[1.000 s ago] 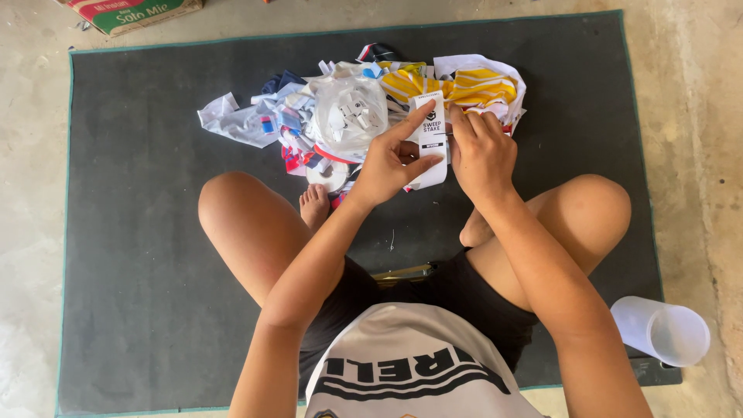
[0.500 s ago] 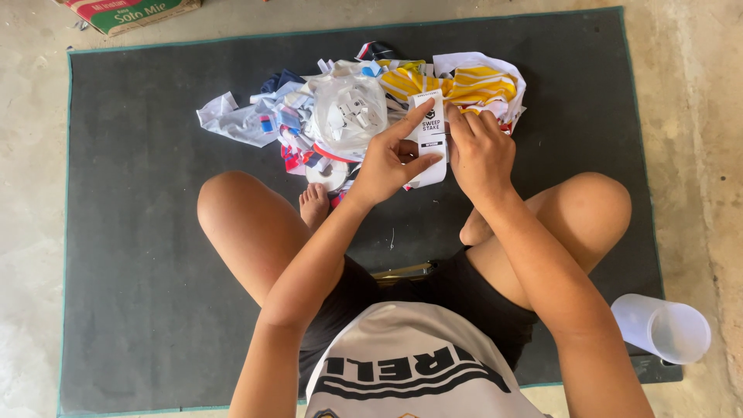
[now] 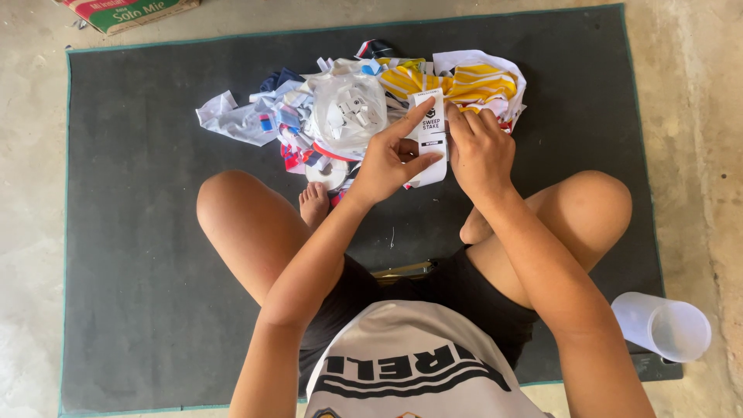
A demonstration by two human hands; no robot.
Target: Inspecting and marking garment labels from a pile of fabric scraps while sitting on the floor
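Upper centre of the frame: the left hand (image 3: 385, 161) pinches a white paper label strip (image 3: 430, 138), index fingertip at its top, thumb on its lower part. The right hand (image 3: 480, 149) has its fingers closed along the strip's right edge. Behind them a pile of clothes (image 3: 348, 108) lies on the dark mat (image 3: 139, 232). The strip's lower end curls out of sight behind the left thumb.

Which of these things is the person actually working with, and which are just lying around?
In use:
- white paper tag, held between left hand and right hand
- pile of folded garments just beyond the hands
- clear bag of small white pieces

Lying about:
- clear plastic cup on its side
- cardboard box
- dark mat
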